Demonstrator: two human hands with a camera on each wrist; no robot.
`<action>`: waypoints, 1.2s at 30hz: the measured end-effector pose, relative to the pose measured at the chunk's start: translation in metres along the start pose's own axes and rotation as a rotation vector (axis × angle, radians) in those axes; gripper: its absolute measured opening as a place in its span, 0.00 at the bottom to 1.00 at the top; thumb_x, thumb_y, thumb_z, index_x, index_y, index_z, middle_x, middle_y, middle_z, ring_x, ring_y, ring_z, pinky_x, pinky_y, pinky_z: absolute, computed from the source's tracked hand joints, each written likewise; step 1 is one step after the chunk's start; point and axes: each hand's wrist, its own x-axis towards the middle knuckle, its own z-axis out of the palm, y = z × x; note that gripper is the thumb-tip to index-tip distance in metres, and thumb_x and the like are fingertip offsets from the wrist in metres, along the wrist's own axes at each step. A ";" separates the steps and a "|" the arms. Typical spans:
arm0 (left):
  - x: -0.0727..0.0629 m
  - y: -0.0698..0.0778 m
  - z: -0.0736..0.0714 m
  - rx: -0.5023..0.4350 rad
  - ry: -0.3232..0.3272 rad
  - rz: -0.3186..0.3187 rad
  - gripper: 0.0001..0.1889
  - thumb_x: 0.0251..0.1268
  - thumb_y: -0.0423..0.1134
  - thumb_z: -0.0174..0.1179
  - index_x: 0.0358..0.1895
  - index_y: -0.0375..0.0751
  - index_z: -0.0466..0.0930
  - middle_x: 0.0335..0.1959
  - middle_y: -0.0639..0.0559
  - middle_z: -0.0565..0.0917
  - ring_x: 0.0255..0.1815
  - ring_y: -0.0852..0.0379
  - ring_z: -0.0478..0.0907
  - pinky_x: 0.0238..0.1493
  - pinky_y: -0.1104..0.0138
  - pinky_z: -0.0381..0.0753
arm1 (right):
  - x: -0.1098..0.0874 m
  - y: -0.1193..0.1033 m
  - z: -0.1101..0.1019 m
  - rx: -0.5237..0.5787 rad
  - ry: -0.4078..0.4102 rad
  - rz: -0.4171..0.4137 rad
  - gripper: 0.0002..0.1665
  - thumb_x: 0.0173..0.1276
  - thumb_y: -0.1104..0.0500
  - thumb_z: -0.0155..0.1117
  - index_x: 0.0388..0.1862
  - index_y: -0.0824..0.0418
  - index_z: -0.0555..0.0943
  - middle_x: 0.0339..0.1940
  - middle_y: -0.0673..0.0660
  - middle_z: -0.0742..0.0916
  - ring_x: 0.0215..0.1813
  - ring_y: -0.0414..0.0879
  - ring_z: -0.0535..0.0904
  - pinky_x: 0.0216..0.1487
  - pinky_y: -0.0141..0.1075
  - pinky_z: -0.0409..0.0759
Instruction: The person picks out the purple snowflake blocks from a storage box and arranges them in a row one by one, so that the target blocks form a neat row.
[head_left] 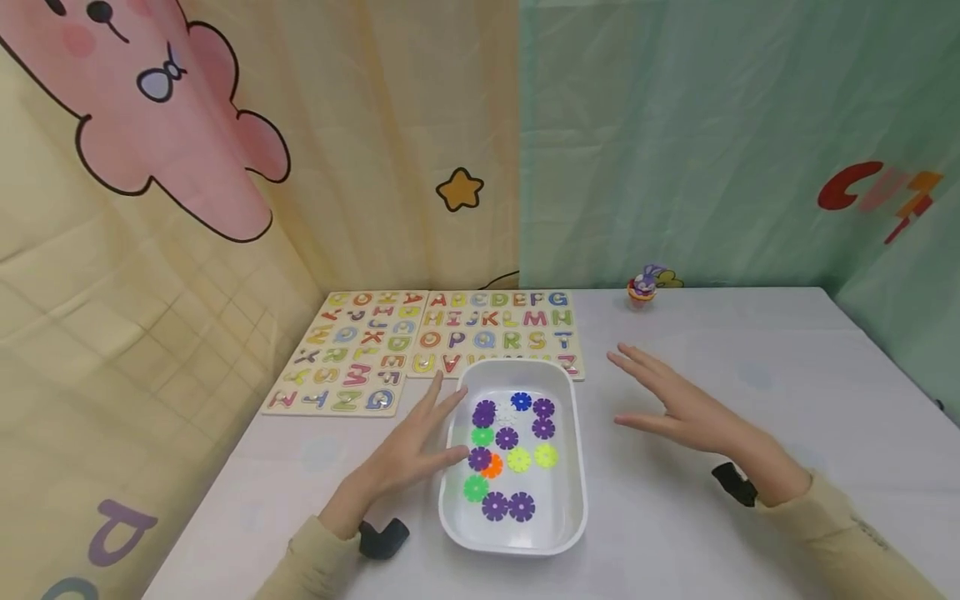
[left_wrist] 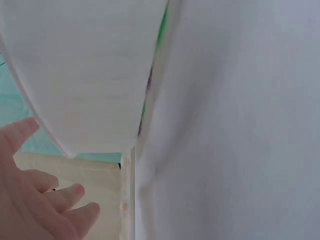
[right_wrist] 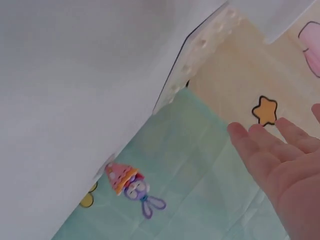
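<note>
A white plastic tray (head_left: 512,547) stands on the table, holding several notched plastic flower discs: purple (head_left: 543,428), green (head_left: 476,488), yellow-green (head_left: 545,456), blue (head_left: 521,402), orange (head_left: 492,467) and white. At its left side is my left hand (head_left: 405,450), fingers spread and thumb pointing over the rim; in the left wrist view a fingertip lies close to the tray's wall (left_wrist: 80,90), and I cannot tell whether it touches. Away from the tray on the right, my right hand (head_left: 686,408) hovers with extended fingers and holds nothing.
Two wooden alphabet boards (head_left: 401,379) lie side by side behind the tray, the right one partly hidden by it. A small purple rabbit figure in a cone (head_left: 642,287) stands at the table's back edge. Printed curtains (head_left: 615,150) enclose the table.
</note>
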 end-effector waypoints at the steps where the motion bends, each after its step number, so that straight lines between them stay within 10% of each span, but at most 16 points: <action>1: -0.002 -0.001 0.002 -0.066 0.008 -0.008 0.37 0.60 0.53 0.59 0.73 0.61 0.54 0.77 0.50 0.39 0.75 0.43 0.41 0.62 0.35 0.54 | 0.005 -0.005 0.002 0.018 0.001 -0.023 0.48 0.61 0.39 0.63 0.75 0.48 0.54 0.75 0.57 0.56 0.73 0.59 0.52 0.62 0.65 0.60; 11: -0.005 -0.008 0.014 -0.689 -0.030 -0.030 0.26 0.64 0.34 0.56 0.65 0.32 0.65 0.75 0.42 0.46 0.69 0.36 0.56 0.66 0.48 0.59 | 0.055 -0.044 0.024 0.343 -0.131 -0.174 0.41 0.56 0.48 0.71 0.68 0.53 0.67 0.66 0.54 0.72 0.63 0.55 0.69 0.58 0.56 0.73; 25: -0.005 -0.012 0.015 -0.732 -0.015 -0.120 0.28 0.60 0.36 0.59 0.65 0.40 0.68 0.75 0.45 0.51 0.72 0.41 0.52 0.66 0.39 0.49 | 0.117 -0.053 0.062 0.361 -0.372 -0.205 0.35 0.57 0.54 0.71 0.63 0.59 0.72 0.60 0.56 0.78 0.59 0.51 0.74 0.60 0.51 0.73; 36: -0.005 -0.012 0.013 -0.753 -0.027 -0.131 0.29 0.58 0.36 0.61 0.65 0.41 0.69 0.75 0.47 0.51 0.72 0.41 0.53 0.66 0.40 0.52 | 0.139 -0.060 0.086 0.153 -0.390 -0.108 0.31 0.50 0.48 0.75 0.55 0.47 0.78 0.53 0.41 0.81 0.54 0.38 0.77 0.53 0.35 0.78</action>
